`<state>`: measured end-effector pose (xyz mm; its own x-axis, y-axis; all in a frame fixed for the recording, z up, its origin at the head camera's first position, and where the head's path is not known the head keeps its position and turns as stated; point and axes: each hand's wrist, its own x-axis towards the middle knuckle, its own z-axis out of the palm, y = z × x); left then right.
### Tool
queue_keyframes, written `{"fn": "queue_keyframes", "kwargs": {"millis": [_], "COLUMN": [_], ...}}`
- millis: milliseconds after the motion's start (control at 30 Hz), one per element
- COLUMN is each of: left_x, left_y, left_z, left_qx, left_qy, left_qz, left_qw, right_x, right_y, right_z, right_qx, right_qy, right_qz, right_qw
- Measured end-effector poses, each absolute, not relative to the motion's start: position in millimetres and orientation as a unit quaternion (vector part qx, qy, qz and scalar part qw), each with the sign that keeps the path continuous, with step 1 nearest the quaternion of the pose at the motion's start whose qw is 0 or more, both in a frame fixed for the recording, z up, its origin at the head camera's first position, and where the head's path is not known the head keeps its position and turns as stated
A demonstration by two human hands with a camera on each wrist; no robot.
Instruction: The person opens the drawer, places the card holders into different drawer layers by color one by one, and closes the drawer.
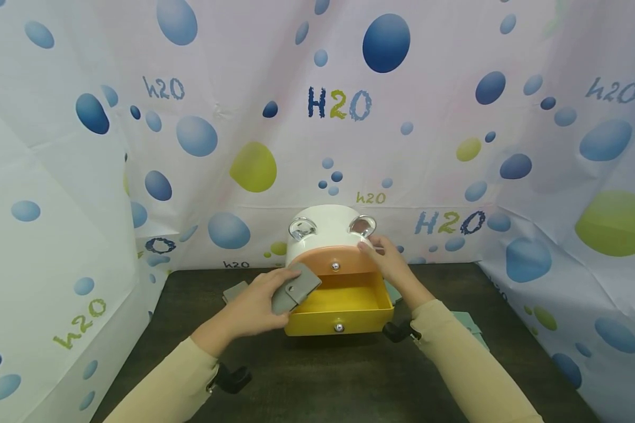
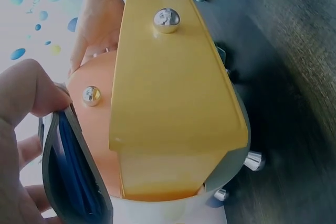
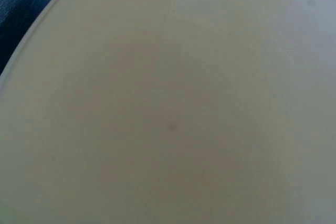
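In the head view, a small white cabinet (image 1: 328,226) with silver ear-like loops stands at the back of the table. Its orange upper drawer (image 1: 317,258) is closed; the yellow lower drawer (image 1: 309,323) is pulled out. My left hand (image 1: 249,308) pinches a grey snap-flap card wallet (image 1: 304,285) by the front left of the yellow drawer. Blue inner leaves show along the wallet's edge (image 2: 79,177) in the left wrist view. My right hand (image 1: 388,261) rests its fingers on the cabinet's right side. A pale curved surface (image 3: 173,87) fills the right wrist view.
Another grey item (image 1: 235,291) lies on the dark table (image 1: 344,382), partly behind the left hand. Green items lie to the right, one beside the cabinet (image 1: 393,292) and one by the right sleeve (image 1: 471,326). A bubble-printed backdrop (image 1: 296,147) stands behind and at both sides.
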<state>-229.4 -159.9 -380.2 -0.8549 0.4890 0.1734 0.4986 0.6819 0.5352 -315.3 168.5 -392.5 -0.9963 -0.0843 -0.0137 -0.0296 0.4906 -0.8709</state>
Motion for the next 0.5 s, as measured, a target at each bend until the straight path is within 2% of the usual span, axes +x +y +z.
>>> {"fn": "queue_keyframes", "kwargs": {"millis": [500], "left_x": [-239.3], "left_y": [-146.7], "left_z": [-378.1], "left_qx": [-0.326], "left_qy": [-0.904], "left_qz": [-0.274], "left_qw": [-0.031], "right_x": [-316.3], "right_y": [169.0], "right_z": [-394.4], "right_qx": [-0.034], "right_qy": [0.864], "right_qz": [-0.502], "right_qw": [0.026]}}
